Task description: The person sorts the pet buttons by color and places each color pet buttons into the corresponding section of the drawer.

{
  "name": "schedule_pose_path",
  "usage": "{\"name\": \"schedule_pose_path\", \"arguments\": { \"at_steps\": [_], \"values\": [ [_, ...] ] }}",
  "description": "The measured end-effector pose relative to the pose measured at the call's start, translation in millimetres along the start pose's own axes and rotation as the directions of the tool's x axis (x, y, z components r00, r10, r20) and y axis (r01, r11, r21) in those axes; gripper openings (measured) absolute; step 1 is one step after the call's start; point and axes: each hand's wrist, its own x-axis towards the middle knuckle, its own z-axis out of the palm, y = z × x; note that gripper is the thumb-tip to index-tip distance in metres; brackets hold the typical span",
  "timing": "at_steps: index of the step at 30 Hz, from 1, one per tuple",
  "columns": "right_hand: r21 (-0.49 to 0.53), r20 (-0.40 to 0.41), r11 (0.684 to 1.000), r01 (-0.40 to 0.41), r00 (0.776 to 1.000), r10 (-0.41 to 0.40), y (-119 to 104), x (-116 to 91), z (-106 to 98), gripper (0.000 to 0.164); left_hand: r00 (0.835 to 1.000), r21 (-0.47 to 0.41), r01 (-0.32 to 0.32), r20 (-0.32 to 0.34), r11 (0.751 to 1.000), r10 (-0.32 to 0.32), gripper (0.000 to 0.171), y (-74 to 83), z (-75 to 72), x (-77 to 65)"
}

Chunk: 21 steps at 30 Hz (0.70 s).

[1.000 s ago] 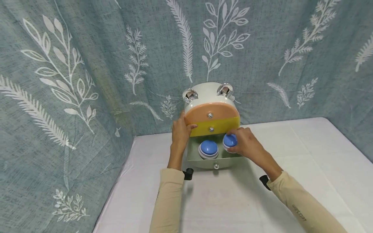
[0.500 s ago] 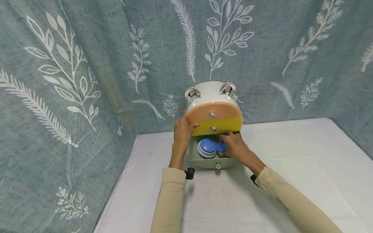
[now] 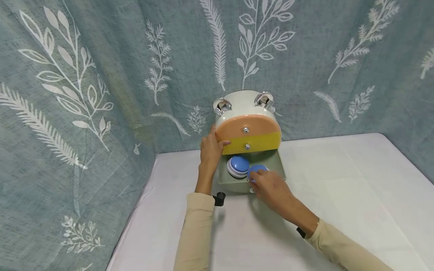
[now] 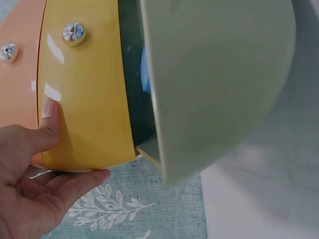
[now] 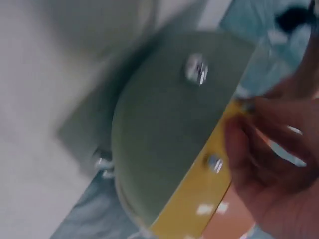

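Note:
A small drawer cabinet (image 3: 248, 128) with silver ears has an orange front, a yellow front and a pulled-out green drawer (image 3: 276, 165). My left hand (image 3: 210, 150) holds its left side, thumb on the yellow front (image 4: 92, 99) and fingers along the side. Inside the drawer, a blue push-button buzzer (image 3: 239, 165) with a white base sits at the left. A second blue buzzer (image 3: 259, 168) is beside it, close to the drawer's front edge. My right hand (image 3: 271, 188) pinches this one from the front, its curled fingers covering part of it. The right wrist view is blurred and hides the buzzers.
The cabinet stands at the back of a table with a white cloth (image 3: 332, 180). Behind it and on the left hangs a blue-green curtain (image 3: 184, 49) with white leaf prints. A silver knob (image 5: 196, 68) sticks out from the green drawer front.
My right hand has moved from the drawer's right side towards the middle and front, bringing the second buzzer next to the first. The first buzzer has shifted slightly left and back. My left hand stays put.

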Motion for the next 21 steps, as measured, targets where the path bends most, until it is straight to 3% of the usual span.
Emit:
{"name": "schedule_pose_path", "arguments": {
  "at_steps": [3, 5, 9, 13, 21],
  "values": [
    [-0.003, 0.103, 0.999, 0.043, 0.994, -0.043, -10.1, -7.6, 8.9, 0.017, 1.0, -0.012, -0.004, -0.017, 1.0, 0.004, 0.084, -1.0, -0.7, 1.1],
    [-0.011, 0.117, 0.997, 0.071, 0.991, -0.069, -11.4, -11.8, 17.8, 0.02, 1.0, -0.019, -0.003, -0.014, 1.0, 0.003, 0.084, -2.0, 0.6, 0.2],
    [-0.012, 0.083, 0.995, 0.102, 0.991, -0.101, -7.8, -14.6, 27.3, 0.022, 1.0, -0.045, -0.014, -0.001, 0.999, 0.014, 0.084, -2.0, 5.5, -1.9],
    [0.005, 0.105, 0.997, 0.072, 0.992, -0.072, -0.5, -5.8, 29.6, 0.022, 1.0, -0.064, -0.02, -0.01, 0.998, 0.02, 0.083, 0.3, 7.1, -1.2],
    [-0.006, -0.02, 0.999, 0.049, 0.999, -0.049, 38.1, 26.9, 54.5, 0.014, 1.0, -0.059, 0.005, -0.005, 0.998, -0.006, 0.083, 3.1, 10.7, -4.8]
  ]
}}
